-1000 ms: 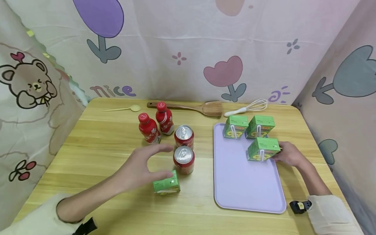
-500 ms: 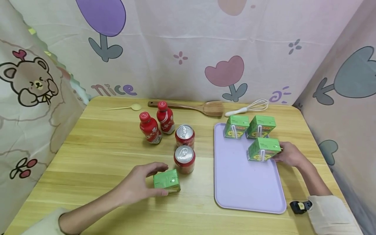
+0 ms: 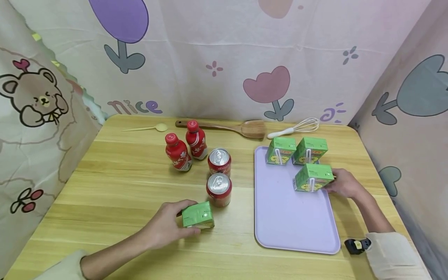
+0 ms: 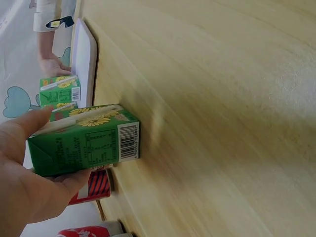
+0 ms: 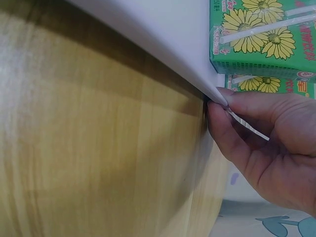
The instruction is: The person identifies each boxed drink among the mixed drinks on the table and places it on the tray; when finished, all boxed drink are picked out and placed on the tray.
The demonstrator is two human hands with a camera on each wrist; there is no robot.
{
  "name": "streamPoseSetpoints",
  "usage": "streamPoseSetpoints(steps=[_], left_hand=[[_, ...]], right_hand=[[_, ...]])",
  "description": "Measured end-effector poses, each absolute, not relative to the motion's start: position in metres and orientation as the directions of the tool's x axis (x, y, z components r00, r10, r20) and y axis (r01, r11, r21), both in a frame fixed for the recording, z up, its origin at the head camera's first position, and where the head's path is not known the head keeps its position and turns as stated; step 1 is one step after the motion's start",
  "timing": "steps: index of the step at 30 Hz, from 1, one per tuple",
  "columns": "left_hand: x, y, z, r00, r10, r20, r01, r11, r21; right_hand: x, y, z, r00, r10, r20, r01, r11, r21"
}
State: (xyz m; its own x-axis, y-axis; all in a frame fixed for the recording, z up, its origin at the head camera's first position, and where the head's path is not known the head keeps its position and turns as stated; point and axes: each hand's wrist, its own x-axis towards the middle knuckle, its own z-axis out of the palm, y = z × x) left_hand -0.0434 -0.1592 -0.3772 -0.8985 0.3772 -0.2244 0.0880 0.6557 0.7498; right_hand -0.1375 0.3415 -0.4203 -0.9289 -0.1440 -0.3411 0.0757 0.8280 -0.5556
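My left hand (image 3: 167,224) grips a green drink carton (image 3: 198,215) at the table's front middle, thumb on one side and fingers on the other. Its yellow flowers, straw and barcode show in the left wrist view, where the carton (image 4: 89,143) stands at or just above the wood; I cannot tell which. At the right, my right hand (image 3: 344,183) pinches the right rim of the lilac tray (image 3: 292,221). The right wrist view shows thumb and finger (image 5: 224,131) on that rim. Three more green cartons (image 3: 313,177) stand on the tray, one hiding part of this hand.
Two red cans (image 3: 219,188) stand just behind the held carton. Farther back are two red bottles (image 3: 178,153). Along the rear edge lie a yellow spoon (image 3: 161,128), a wooden spatula (image 3: 252,129) and a whisk (image 3: 304,126). Patterned cloth (image 3: 210,46) hangs behind the table.
My left hand has come down and closed around the green drink carton, from hovering spread above it. The right hand stays at the tray rim.
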Motion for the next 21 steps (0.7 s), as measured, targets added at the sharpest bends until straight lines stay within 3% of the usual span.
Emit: streamPoseSetpoints(steps=[10, 21], left_hand=[[-0.042, -0.158, -0.381, -0.898, 0.435, -0.059, 0.257, 0.63, 0.733], [-0.039, -0.151, -0.369, -0.857, 0.515, -0.019, 0.329, 0.574, 0.75]], right_hand=[[-0.136, 0.342, -0.421, -0.93, -0.14, -0.339, 0.081, 0.823, -0.562], [-0.137, 0.341, -0.419, -0.929, -0.142, -0.341, 0.081, 0.822, -0.564]])
